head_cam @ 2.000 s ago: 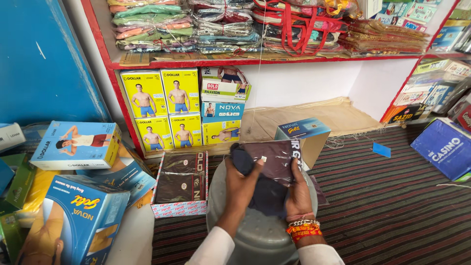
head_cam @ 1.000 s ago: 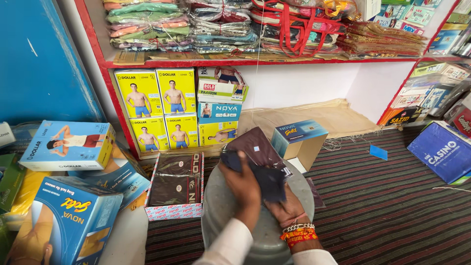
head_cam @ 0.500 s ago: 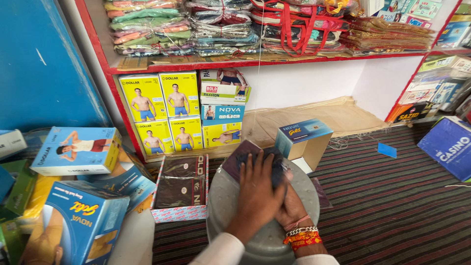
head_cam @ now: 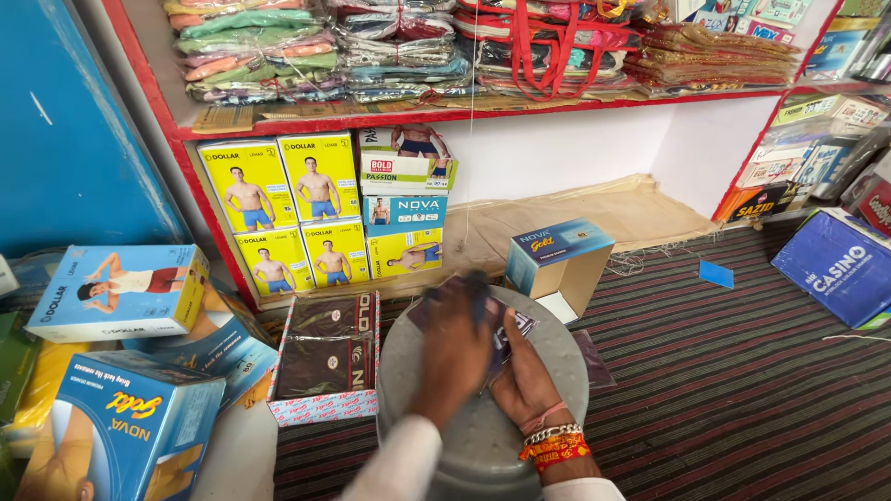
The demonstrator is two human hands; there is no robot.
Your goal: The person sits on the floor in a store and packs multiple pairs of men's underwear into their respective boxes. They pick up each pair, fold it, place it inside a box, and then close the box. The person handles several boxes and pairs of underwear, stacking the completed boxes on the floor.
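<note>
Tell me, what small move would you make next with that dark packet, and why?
Probably press it flat and square its edges. Both hands, left hand and right hand, lie on the dark packet atop the grey round stool, and it looks rumpled, though motion blur hides detail.

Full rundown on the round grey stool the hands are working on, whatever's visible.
The grey stool has a round, flat top that looks like moulded plastic, matte and a little scuffed. It stands upright on the striped mat, between an open tray of dark garments and an open blue box. A dark garment lies on it, pressed by the left hand and right hand. Its legs are hidden.
</note>
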